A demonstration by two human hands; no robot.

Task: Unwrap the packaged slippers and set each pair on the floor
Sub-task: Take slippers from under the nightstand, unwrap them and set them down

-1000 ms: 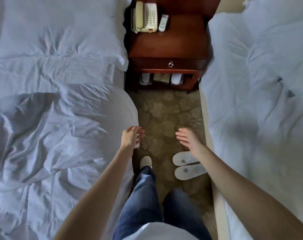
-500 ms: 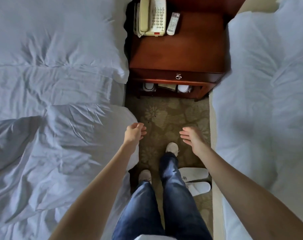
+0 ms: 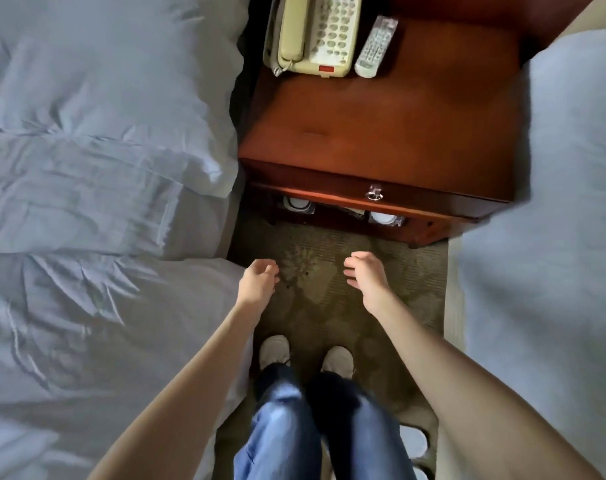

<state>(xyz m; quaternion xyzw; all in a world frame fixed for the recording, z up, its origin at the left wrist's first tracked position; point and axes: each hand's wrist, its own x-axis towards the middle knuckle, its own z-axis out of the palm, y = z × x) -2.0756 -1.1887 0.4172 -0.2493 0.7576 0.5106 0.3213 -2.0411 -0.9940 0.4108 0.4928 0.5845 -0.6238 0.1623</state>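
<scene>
Two packaged slippers [image 3: 296,204] and [image 3: 384,218] are seen in the open shelf under the drawer of the wooden nightstand [image 3: 381,133], one at the left end and one at the right, each only partly visible below the drawer front. An unwrapped white pair [image 3: 412,441] lies on the carpet [image 3: 312,296] at the lower right, half hidden behind the person's right leg. Both hands are held out empty above the carpet, in front of the shelf: the left hand [image 3: 258,282] loosely curled, the right hand [image 3: 365,271] with fingers slack and parted. A telephone [image 3: 312,32] and a remote control [image 3: 376,46] rest on the nightstand top. White beds are seen at the left [image 3: 104,168] and right [image 3: 554,202]
</scene>
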